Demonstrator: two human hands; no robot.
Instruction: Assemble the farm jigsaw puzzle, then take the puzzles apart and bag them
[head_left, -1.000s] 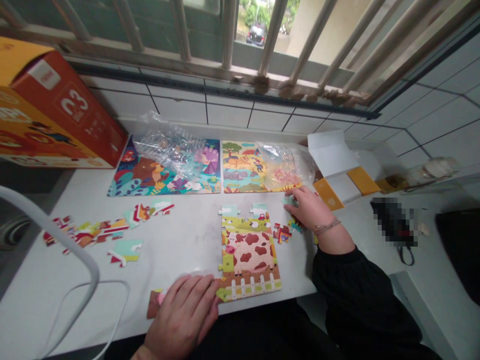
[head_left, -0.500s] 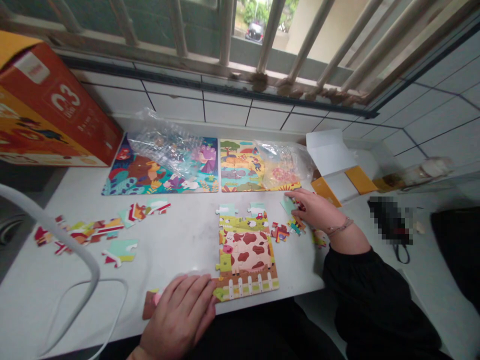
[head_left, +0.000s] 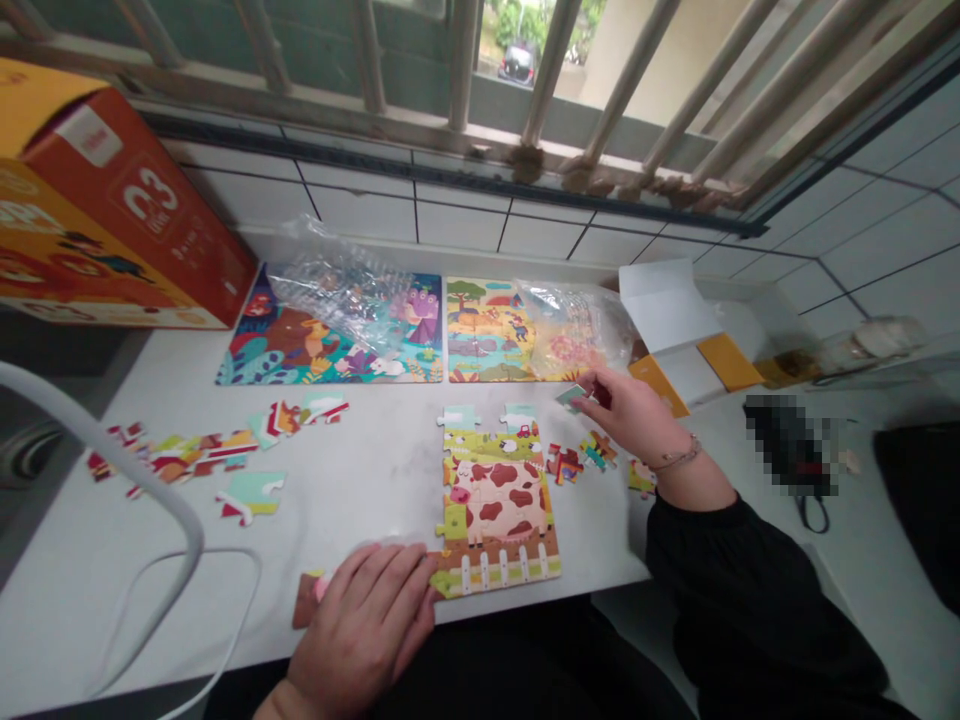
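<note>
My right hand (head_left: 621, 410) pinches a pale green puzzle piece (head_left: 571, 395) above the table. Below it lies a partly joined jigsaw puzzle (head_left: 499, 500) with a spotted cow, sheep, a red tractor and a white fence. Fingers stretched out, my left hand (head_left: 367, 615) rests flat at the puzzle's lower left corner. A brown and pink puzzle piece (head_left: 306, 602) pokes out beside it, partly covered. Loose colourful pieces (head_left: 566, 463) lie right of the puzzle, close under my right hand.
Several loose pieces (head_left: 176, 455) are scattered at the left, near a white curved stand (head_left: 161, 490). Two finished puzzles, a dark one (head_left: 300, 350) and a yellow one (head_left: 472, 345), lie behind under clear plastic bags. An orange box (head_left: 135, 215) and an opened carton (head_left: 671, 320) flank them.
My right hand has lifted the pale green piece off the table, tilting it. My left hand stays in place. The view has shifted slightly.
</note>
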